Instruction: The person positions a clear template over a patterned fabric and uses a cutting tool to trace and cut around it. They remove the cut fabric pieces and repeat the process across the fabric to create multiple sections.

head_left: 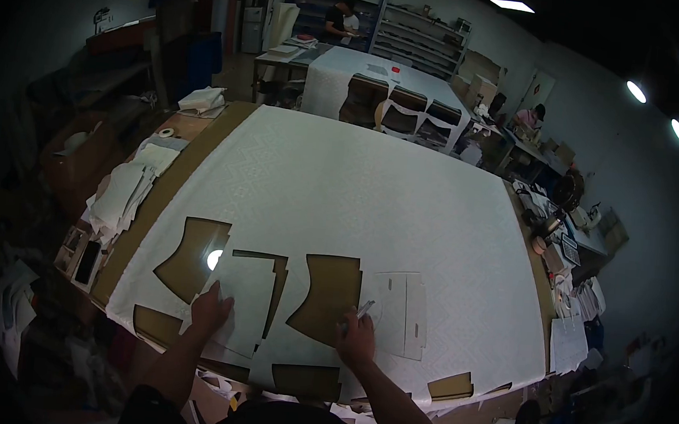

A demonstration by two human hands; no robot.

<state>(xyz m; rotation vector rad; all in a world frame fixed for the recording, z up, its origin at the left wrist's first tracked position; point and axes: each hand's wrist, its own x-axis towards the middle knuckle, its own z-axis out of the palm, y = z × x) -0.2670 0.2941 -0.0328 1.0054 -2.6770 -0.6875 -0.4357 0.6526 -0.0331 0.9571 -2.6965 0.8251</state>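
Observation:
My left hand (210, 311) is closed at the left edge of a white cut fabric piece (245, 296), thumb and fingers together there. This piece lies askew over its cut-out, leaving a brown strip bare along its top and right. My right hand (356, 341) is closed round a small pale pen-like tool (364, 309), over the right edge of a brown cut-out opening (329, 295). I cannot tell whether the tool is a knife or a marker. Just right of that hand, a white pattern template (402, 312) with slots lies on the patterned white fabric (341, 188).
More cut-out openings (193, 252) show the brown table surface. Stacked fabric pieces (125, 195) and a phone (88, 262) lie along the left. A bottle (547, 226) and papers (568, 346) line the right. Behind stands another fabric-covered table (339, 62); two people work farther off.

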